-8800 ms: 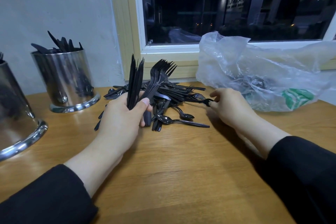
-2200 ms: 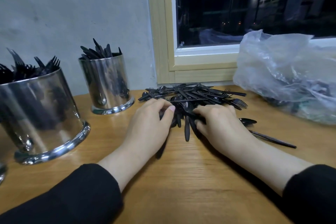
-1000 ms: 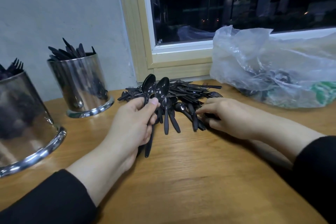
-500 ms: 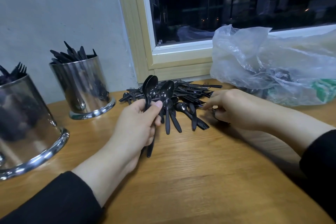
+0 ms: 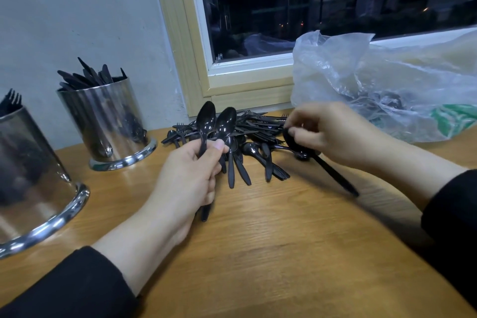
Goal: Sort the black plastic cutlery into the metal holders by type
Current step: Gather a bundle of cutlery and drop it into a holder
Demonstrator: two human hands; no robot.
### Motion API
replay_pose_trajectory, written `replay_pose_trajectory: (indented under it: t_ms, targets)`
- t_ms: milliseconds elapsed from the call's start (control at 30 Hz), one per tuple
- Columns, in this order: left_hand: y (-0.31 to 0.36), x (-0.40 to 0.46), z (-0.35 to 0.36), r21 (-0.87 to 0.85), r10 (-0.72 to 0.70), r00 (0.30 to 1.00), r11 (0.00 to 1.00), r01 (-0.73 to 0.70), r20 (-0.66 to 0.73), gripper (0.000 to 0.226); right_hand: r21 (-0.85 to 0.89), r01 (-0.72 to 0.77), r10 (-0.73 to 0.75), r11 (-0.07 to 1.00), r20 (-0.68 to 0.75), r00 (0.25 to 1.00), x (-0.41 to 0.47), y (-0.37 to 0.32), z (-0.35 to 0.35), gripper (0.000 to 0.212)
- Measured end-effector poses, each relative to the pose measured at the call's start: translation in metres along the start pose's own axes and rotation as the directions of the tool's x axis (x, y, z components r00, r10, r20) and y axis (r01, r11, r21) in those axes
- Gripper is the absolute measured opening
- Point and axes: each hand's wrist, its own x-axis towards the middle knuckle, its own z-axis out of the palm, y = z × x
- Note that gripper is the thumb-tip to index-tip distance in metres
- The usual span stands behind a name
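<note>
Holding two spoons (image 5: 215, 121), the left hand (image 5: 191, 178) waits; the right hand (image 5: 333, 134) pinches one more spoon (image 5: 333, 175). Stack bowls together, neatly.

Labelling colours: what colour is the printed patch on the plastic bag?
Green with white, on the clear plastic bag, at its lower right; head view.
</note>
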Motion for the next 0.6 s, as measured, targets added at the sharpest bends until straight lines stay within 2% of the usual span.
replay_pose_trajectory:
  t_ms: [67, 100, 200, 300, 400, 500, 600]
  targets:
    - [0.0, -0.001, 0.002, 0.025, 0.024, 1.0, 0.999, -0.024, 0.006, 0.024, 0.186, 0.005, 0.025, 0.983, -0.163, 0.986, 0.0, -0.013, -0.005, 0.006]
    - [0.0, -0.001, 0.003, 0.038, 0.04, 0.999, 0.998, -0.041, 0.006, 0.024, 0.276, 0.006, 0.051, 0.961, -0.199, 0.979, 0.0, -0.018, -0.005, 0.008]
    - [0.0, -0.002, 0.007, -0.003, 0.051, 0.998, 0.999, -0.051, 0.022, 0.025, 0.499, -0.033, 0.143, 0.866, -0.185, 0.972, -0.003, -0.031, 0.004, 0.01]
    - [-0.001, -0.008, 0.014, -0.012, 0.01, 0.995, 1.0, -0.009, 0.101, 0.024, 0.682, -0.081, 0.229, 0.726, -0.129, 0.965, -0.006, -0.037, 0.02, 0.01]
    - [0.0, -0.016, 0.02, -0.012, -0.029, 0.985, 0.999, 0.031, 0.17, 0.022, 0.64, -0.096, 0.238, 0.763, -0.14, 0.961, -0.007, -0.04, 0.033, 0.013]
    - [-0.001, -0.019, 0.024, 0.027, -0.032, 0.983, 0.999, 0.028, 0.182, 0.028, 0.562, -0.063, 0.181, 0.825, -0.157, 0.971, -0.006, -0.039, 0.033, 0.017]
    - [0.0, -0.017, 0.023, -0.004, -0.052, 0.991, 0.999, 0.053, 0.12, 0.029, 0.33, -0.107, 0.167, 0.938, -0.16, 0.973, -0.002, -0.025, 0.023, 0.023]
